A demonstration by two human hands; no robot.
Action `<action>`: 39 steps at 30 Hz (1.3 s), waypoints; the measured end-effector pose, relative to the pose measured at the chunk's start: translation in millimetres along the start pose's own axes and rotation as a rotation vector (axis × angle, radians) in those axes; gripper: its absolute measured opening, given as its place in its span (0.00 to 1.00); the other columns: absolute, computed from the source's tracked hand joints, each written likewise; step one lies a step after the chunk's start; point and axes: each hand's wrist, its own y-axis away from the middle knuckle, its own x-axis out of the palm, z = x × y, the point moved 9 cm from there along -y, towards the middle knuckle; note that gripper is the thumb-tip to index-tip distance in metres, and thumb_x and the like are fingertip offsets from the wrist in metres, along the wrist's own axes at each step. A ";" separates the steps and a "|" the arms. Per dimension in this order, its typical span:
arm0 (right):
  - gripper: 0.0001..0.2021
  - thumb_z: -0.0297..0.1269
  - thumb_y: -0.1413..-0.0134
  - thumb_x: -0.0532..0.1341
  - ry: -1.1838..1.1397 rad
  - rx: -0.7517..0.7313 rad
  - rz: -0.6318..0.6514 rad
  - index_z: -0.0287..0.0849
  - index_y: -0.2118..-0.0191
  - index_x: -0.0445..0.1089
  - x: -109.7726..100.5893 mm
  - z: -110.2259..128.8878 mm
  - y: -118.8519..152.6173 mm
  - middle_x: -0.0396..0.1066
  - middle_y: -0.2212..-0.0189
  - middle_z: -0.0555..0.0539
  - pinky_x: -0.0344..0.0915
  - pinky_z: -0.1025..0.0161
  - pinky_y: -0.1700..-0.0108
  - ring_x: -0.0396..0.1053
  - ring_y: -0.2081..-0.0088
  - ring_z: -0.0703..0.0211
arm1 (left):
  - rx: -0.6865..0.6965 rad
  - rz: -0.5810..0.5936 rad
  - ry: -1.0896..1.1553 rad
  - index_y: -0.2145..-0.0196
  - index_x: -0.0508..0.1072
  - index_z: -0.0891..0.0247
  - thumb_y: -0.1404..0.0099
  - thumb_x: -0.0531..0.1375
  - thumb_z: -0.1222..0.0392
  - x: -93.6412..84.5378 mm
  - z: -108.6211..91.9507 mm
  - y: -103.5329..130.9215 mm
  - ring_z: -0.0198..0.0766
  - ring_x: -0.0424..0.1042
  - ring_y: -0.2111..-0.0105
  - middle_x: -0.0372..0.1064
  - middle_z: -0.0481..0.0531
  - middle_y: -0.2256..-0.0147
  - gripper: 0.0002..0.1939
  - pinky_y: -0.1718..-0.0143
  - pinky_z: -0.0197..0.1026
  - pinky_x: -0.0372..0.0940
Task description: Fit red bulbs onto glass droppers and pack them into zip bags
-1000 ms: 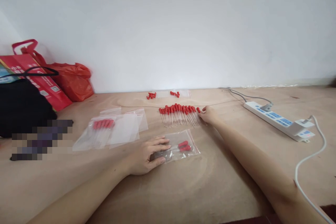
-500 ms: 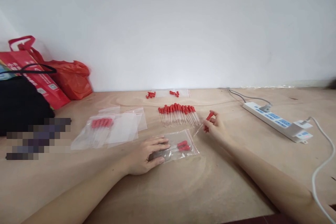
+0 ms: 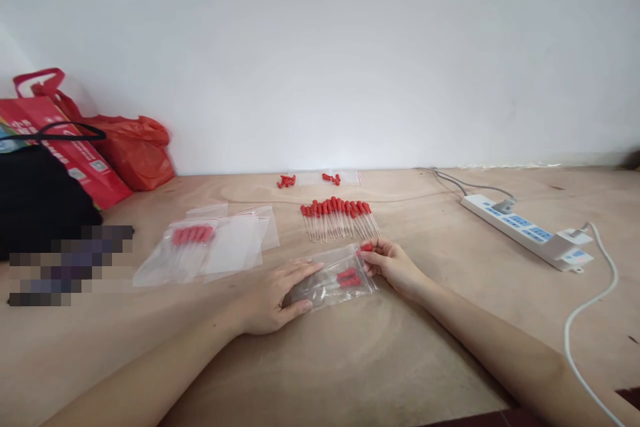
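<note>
My left hand (image 3: 283, 297) lies with its fingers stretched out over the closed end of a clear zip bag (image 3: 325, 290), holding it down on the table. Inside that bag are a few glass droppers (image 3: 349, 277) with red rubber bulbs. At the bag's right, open end, my right hand (image 3: 387, 263) pinches another dropper (image 3: 367, 247) by its red bulb. Its glass tube points left toward the bag's mouth; I cannot tell how far it is inside. Just beyond lies a row of several red-bulbed droppers (image 3: 335, 213).
To the left lie flat zip bags (image 3: 235, 247) and a bag with several droppers (image 3: 193, 237). Loose red bulbs (image 3: 287, 181) sit near the wall. A power strip (image 3: 525, 230) with a white cable (image 3: 570, 327) stands right; red bags (image 3: 143, 150) and a black bag (image 3: 45, 200) fill the left.
My right hand has moved left with the dropper, from beside the row to the bag's open end. The dropper now lies flatter. My left hand has stayed on the bag.
</note>
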 end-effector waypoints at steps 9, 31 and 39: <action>0.19 0.47 0.71 0.67 0.223 0.020 0.173 0.39 0.75 0.63 16.4 -6.6 0.0 0.66 0.84 0.54 0.56 0.71 0.85 0.61 0.86 0.69 | -0.030 0.009 -0.011 0.42 0.50 0.52 0.38 0.51 0.51 0.3 1.8 0.4 0.46 0.51 0.44 0.51 0.50 0.43 0.27 0.45 0.50 0.50; 0.11 0.37 0.59 0.58 0.787 -0.252 -0.434 0.38 0.67 0.65 -68.3 48.0 -64.8 0.67 0.75 0.49 0.60 0.69 0.75 0.63 0.77 0.66 | -0.009 -0.013 0.112 0.61 0.58 0.59 0.40 0.53 0.57 -4.2 -4.9 0.2 0.45 0.54 0.46 0.56 0.55 0.46 0.10 0.50 0.49 0.55; 0.10 0.39 0.65 0.61 0.871 -0.124 -0.467 0.39 0.75 0.68 -64.8 49.3 -94.8 0.67 0.79 0.48 0.57 0.68 0.77 0.64 0.76 0.62 | -0.027 0.022 0.095 0.68 0.58 0.60 0.39 0.52 0.56 -6.9 -9.1 -0.1 0.45 0.53 0.45 0.57 0.54 0.47 0.06 0.51 0.47 0.55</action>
